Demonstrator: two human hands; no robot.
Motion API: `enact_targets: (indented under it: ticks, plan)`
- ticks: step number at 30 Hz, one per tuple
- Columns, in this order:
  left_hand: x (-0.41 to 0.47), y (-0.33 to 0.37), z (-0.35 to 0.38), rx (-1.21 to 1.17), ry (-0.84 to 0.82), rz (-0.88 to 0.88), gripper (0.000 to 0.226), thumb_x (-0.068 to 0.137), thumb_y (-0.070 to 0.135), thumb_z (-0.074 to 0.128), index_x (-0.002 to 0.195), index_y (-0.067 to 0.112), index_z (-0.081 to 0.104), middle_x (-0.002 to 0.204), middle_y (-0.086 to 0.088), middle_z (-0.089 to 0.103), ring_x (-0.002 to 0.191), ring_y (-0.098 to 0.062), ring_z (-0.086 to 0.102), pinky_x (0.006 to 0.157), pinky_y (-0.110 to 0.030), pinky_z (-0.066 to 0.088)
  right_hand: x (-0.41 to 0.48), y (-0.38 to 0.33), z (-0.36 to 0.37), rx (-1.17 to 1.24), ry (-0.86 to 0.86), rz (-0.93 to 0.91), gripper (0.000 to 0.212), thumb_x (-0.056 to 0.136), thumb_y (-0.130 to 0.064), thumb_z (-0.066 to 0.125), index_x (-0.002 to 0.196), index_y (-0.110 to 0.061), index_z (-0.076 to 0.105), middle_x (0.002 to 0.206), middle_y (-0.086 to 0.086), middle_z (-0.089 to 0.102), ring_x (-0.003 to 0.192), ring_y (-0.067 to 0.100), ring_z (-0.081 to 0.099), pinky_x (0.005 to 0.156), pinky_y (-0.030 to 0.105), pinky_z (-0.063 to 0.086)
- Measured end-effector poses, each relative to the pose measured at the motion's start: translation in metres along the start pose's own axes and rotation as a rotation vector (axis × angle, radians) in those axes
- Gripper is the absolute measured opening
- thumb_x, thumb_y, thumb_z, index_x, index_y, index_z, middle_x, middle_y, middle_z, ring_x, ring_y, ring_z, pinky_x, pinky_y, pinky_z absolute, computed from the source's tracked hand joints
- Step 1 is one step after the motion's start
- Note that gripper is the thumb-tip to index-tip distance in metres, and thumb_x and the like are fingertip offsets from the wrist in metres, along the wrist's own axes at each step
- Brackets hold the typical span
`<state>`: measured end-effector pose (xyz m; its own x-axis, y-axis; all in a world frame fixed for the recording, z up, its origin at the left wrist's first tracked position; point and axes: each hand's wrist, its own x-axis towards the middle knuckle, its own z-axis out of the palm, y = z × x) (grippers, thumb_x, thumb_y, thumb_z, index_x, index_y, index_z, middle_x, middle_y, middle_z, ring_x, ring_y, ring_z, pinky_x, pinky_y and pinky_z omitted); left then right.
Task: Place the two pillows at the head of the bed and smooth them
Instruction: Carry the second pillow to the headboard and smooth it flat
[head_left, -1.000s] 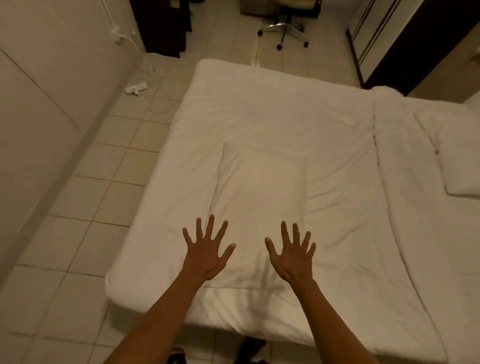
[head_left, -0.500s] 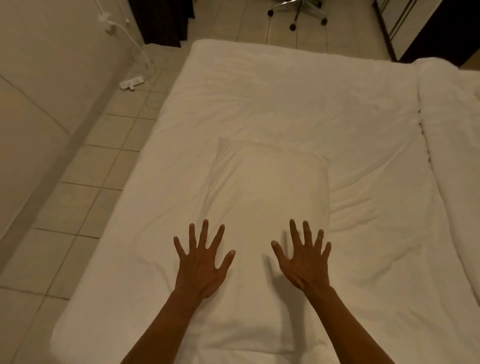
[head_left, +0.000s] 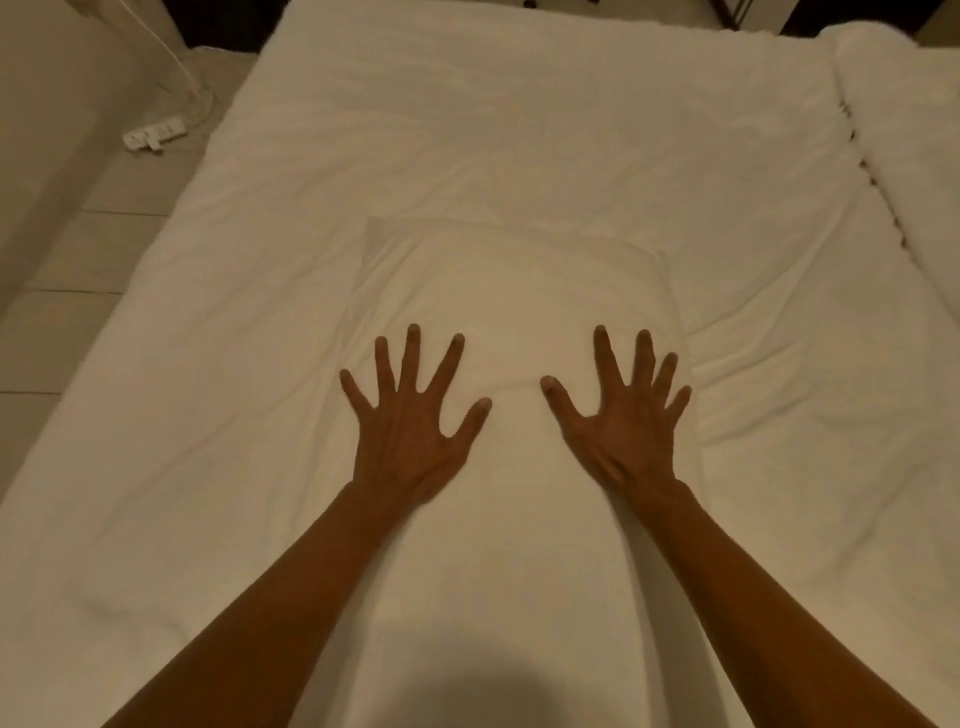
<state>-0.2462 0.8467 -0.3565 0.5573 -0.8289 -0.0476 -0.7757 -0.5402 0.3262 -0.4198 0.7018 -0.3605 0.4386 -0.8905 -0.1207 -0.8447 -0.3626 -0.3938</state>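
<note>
We have both hands spread wide over the pillow (head_left: 519, 291), holding nothing. The left hand (head_left: 410, 431) lies on the pillow's left half and the right hand (head_left: 621, 431) on its right half, fingers fanned and palms down. We judge the palms are pressed onto the fabric, though how firmly cannot be told from above. Flat, open hands suit this step: a broad palm spreads the filling and irons out creases, where a pinch would only bunch the cover.

The pillow lies lengthways on the bed (head_left: 519, 104), its near part running under our forearms toward the bottom of the frame and its far edge just beyond our fingertips. It sits near the end of the bed closest to us, which we take to be the head (no headboard shows, so this is a guess). A few soft folds run across the cover near the left hand and along its right edge, so the smoothing looks unfinished.

Only one pillow is in view; where the second lies, we cannot tell. To the right, a second mattress (head_left: 909, 156) butts against ours. On the floor to the left lies a power strip (head_left: 154, 135), well clear of the work.
</note>
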Motion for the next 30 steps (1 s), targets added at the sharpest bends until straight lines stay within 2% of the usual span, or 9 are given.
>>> enact_targets:
  ticks: [3,8,14,22,26,30]
  plan:
    - [0.029,-0.004,-0.008,-0.072,-0.062,-0.084,0.086,0.081,0.089,0.022,0.152,0.052,-0.009,0.166,0.004,-0.017,0.151,-0.032,-0.018,0.111,-0.073,-0.011,0.018,0.003,-0.003,0.023,-0.011,0.046,0.096,0.078,-0.094,0.026,0.157,-0.047,0.0,0.169,0.003,-0.011,0.153,0.038,-0.016,0.12,0.065,-0.007]
    - [0.001,-0.006,-0.003,-0.132,-0.128,-0.169,0.112,0.061,0.101,0.037,0.147,0.056,-0.017,0.165,0.011,-0.018,0.151,-0.034,-0.015,0.109,-0.078,0.004,-0.007,0.004,0.001,0.094,-0.054,0.076,0.1,0.074,-0.096,0.035,0.155,-0.052,-0.003,0.169,0.0,-0.013,0.152,0.043,-0.015,0.12,0.065,-0.003]
    - [-0.021,-0.006,0.003,-0.097,-0.113,-0.277,0.115,0.054,0.106,0.029,0.145,0.058,-0.021,0.166,0.008,-0.017,0.15,-0.044,-0.001,0.109,-0.076,0.015,-0.031,0.009,-0.003,0.145,-0.153,0.07,0.11,0.064,-0.099,0.042,0.151,-0.058,-0.012,0.167,-0.005,-0.021,0.151,0.043,-0.019,0.121,0.065,-0.002]
    - [-0.026,-0.01,0.005,-0.087,-0.134,-0.206,0.12,0.053,0.102,0.043,0.145,0.058,-0.021,0.164,0.006,-0.022,0.15,-0.043,0.003,0.11,-0.071,0.02,-0.036,0.019,0.0,0.112,-0.228,-0.006,0.124,0.054,-0.1,0.05,0.149,-0.058,-0.019,0.164,-0.002,-0.031,0.15,0.041,-0.022,0.121,0.063,-0.002]
    - [-0.02,-0.01,0.017,-0.001,-0.106,-0.217,0.118,0.054,0.103,0.039,0.151,0.054,-0.007,0.166,0.0,-0.007,0.142,-0.044,0.021,0.102,-0.066,0.032,-0.036,0.014,0.014,0.026,-0.159,-0.013,0.122,0.056,-0.104,0.038,0.154,-0.051,-0.012,0.166,0.004,-0.021,0.151,0.045,-0.01,0.12,0.065,0.009]
    - [-0.015,-0.011,0.026,0.045,-0.02,-0.147,0.098,0.064,0.097,0.043,0.148,0.047,0.03,0.16,-0.003,0.021,0.132,-0.041,0.035,0.095,-0.06,0.037,-0.037,0.009,0.029,0.018,-0.043,-0.008,0.111,0.064,-0.099,0.041,0.157,-0.043,0.013,0.166,0.011,0.002,0.148,0.045,0.008,0.116,0.065,0.021]
